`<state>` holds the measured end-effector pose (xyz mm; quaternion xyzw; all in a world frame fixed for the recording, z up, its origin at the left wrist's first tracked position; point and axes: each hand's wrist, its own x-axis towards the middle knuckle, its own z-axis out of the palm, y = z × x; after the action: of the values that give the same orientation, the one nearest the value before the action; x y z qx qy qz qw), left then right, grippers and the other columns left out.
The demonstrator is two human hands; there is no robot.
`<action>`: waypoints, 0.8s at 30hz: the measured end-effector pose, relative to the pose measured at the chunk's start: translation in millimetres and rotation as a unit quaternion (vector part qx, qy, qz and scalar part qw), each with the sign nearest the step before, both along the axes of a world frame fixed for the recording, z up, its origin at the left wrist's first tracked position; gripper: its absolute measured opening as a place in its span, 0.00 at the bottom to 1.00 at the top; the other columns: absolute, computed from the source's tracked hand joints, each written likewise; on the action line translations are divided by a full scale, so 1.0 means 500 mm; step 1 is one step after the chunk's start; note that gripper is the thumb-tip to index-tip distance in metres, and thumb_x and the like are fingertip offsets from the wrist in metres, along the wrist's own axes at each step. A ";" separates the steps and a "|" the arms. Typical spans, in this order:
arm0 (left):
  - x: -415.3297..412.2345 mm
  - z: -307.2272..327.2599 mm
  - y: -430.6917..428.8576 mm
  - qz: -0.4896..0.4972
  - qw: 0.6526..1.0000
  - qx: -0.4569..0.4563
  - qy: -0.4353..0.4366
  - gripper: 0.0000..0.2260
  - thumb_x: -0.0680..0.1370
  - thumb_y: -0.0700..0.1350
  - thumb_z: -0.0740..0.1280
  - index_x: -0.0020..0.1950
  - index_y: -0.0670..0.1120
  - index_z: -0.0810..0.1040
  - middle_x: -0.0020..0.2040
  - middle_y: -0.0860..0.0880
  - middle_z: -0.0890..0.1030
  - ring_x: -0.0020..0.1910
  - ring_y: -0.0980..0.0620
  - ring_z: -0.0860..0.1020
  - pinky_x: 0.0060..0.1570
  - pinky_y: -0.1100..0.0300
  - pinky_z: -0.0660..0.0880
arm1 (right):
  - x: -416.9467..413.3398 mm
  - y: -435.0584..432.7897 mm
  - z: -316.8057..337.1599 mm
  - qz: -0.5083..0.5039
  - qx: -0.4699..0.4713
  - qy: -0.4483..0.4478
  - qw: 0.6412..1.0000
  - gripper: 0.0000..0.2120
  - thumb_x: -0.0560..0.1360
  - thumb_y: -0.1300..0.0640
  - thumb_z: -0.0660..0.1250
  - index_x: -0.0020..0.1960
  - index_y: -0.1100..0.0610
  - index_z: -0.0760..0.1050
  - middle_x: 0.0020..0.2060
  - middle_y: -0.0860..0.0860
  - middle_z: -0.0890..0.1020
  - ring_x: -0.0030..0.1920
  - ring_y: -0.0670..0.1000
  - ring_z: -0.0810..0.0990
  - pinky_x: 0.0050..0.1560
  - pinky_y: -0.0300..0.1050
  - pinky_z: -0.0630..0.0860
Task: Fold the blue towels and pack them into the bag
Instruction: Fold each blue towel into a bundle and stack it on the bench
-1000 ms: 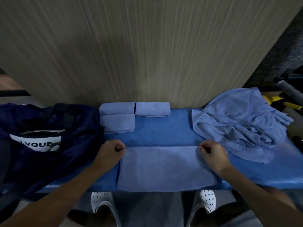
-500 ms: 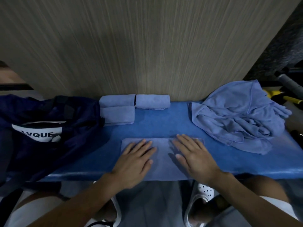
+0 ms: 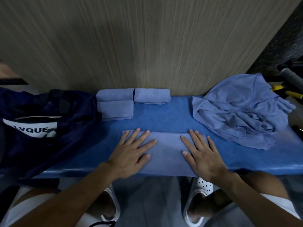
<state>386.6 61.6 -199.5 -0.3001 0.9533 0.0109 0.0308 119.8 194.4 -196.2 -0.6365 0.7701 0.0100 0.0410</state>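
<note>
**Blue towel [image 3: 165, 149] being pressed flat on the tabletop [image 3: 164, 117]**

Head view. The blue towel, folded into a rectangle, is lying at the near edge of the blue tabletop. The left hand [image 3: 131, 158] and right hand [image 3: 203, 159] are resting palm-down on it, one toward each end. Each grip is lying open, fingers straight and spread, holding nothing. A navy bag [image 3: 49, 136] with a white label is sitting at the left end. A pair of folded towels [image 3: 114, 104] and a third folded towel [image 3: 151, 95] are lying just beside each other along the wood-grain wall [image 3: 147, 46]. A loose pile of towels [image 3: 237, 115] is occupying the right end.
</note>
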 end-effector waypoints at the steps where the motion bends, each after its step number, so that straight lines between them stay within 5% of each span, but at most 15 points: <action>1: 0.000 0.002 -0.007 -0.006 1.000 0.002 -0.004 0.25 0.80 0.64 0.36 0.78 0.65 0.44 0.80 0.55 0.45 0.79 0.46 0.43 0.75 0.40 0.44 | 0.004 0.000 0.003 -0.005 0.006 0.001 1.000 0.30 0.81 0.37 0.38 0.77 0.47 0.59 0.76 0.54 0.63 0.76 0.54 0.61 0.73 0.60 0.56; 4: -0.009 0.020 -0.017 -0.004 1.000 -0.016 -0.012 0.25 0.81 0.62 0.42 0.79 0.62 0.52 0.81 0.52 0.49 0.79 0.46 0.47 0.75 0.38 0.47 | 0.012 -0.007 0.019 -0.004 0.016 0.017 1.000 0.32 0.80 0.37 0.38 0.75 0.49 0.64 0.74 0.56 0.67 0.73 0.57 0.65 0.70 0.65 0.61; 7: -0.018 0.038 0.024 0.055 0.997 -0.055 0.021 0.22 0.79 0.57 0.54 0.72 0.54 0.69 0.72 0.44 0.69 0.69 0.41 0.69 0.62 0.42 0.67 | 0.013 -0.033 0.038 0.027 0.007 0.008 1.000 0.30 0.78 0.35 0.42 0.77 0.45 0.56 0.77 0.52 0.59 0.77 0.53 0.56 0.74 0.62 0.52; 9: -0.016 0.035 0.061 0.086 0.994 -0.057 0.037 0.21 0.79 0.57 0.54 0.69 0.54 0.71 0.66 0.43 0.73 0.60 0.41 0.72 0.52 0.45 0.71 | 0.013 -0.055 0.038 0.077 0.021 -0.009 0.997 0.31 0.77 0.35 0.40 0.78 0.42 0.49 0.78 0.48 0.53 0.78 0.50 0.51 0.75 0.56 0.48; 11: -0.017 0.032 0.077 0.104 0.993 -0.043 0.035 0.22 0.79 0.59 0.53 0.70 0.56 0.70 0.67 0.42 0.72 0.62 0.40 0.71 0.53 0.44 0.71 | 0.013 -0.061 0.037 0.098 0.036 0.008 0.994 0.30 0.77 0.35 0.41 0.77 0.43 0.54 0.77 0.49 0.60 0.76 0.51 0.58 0.72 0.57 0.57; 14: -0.038 0.034 0.062 0.108 0.994 -0.001 0.028 0.23 0.79 0.60 0.49 0.73 0.57 0.66 0.72 0.42 0.67 0.70 0.39 0.66 0.62 0.40 0.65 | 0.012 -0.045 0.037 0.103 0.006 0.061 0.993 0.28 0.77 0.38 0.50 0.70 0.50 0.69 0.67 0.54 0.74 0.63 0.57 0.75 0.53 0.57 0.74; 17: -0.061 0.025 0.018 0.060 0.997 0.038 0.025 0.26 0.77 0.59 0.44 0.76 0.62 0.58 0.80 0.47 0.52 0.79 0.44 0.49 0.73 0.36 0.46 | 0.030 -0.018 0.046 0.086 -0.012 0.098 0.991 0.25 0.75 0.38 0.52 0.57 0.54 0.77 0.51 0.56 0.79 0.46 0.59 0.79 0.34 0.53 0.76; 19: -0.077 0.035 -0.007 0.052 0.998 0.027 0.025 0.26 0.75 0.56 0.47 0.73 0.62 0.62 0.79 0.48 0.55 0.79 0.44 0.50 0.72 0.35 0.45 | 0.037 -0.012 0.056 0.061 -0.010 0.096 0.993 0.25 0.74 0.38 0.51 0.50 0.54 0.78 0.42 0.54 0.79 0.37 0.58 0.79 0.24 0.49 0.73; 21: -0.085 0.051 -0.013 0.105 0.994 -0.011 0.036 0.23 0.73 0.53 0.54 0.68 0.58 0.70 0.73 0.44 0.66 0.71 0.42 0.65 0.65 0.38 0.61 | 0.042 -0.021 0.077 0.050 -0.011 0.075 0.996 0.24 0.76 0.38 0.48 0.54 0.52 0.75 0.43 0.53 0.78 0.41 0.57 0.80 0.28 0.50 0.75; 24: -0.073 0.035 -0.006 0.131 0.989 -0.045 0.053 0.19 0.75 0.57 0.57 0.65 0.57 0.73 0.65 0.43 0.73 0.61 0.42 0.72 0.54 0.45 0.66 | 0.026 -0.068 0.090 0.042 -0.007 -0.054 0.998 0.20 0.79 0.42 0.54 0.66 0.50 0.67 0.56 0.51 0.74 0.58 0.55 0.73 0.53 0.51 0.74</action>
<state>350.3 58.6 -181.8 -0.4225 0.9056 -0.0120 -0.0348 132.9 160.6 -151.2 -0.6684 0.7392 -0.0280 0.0775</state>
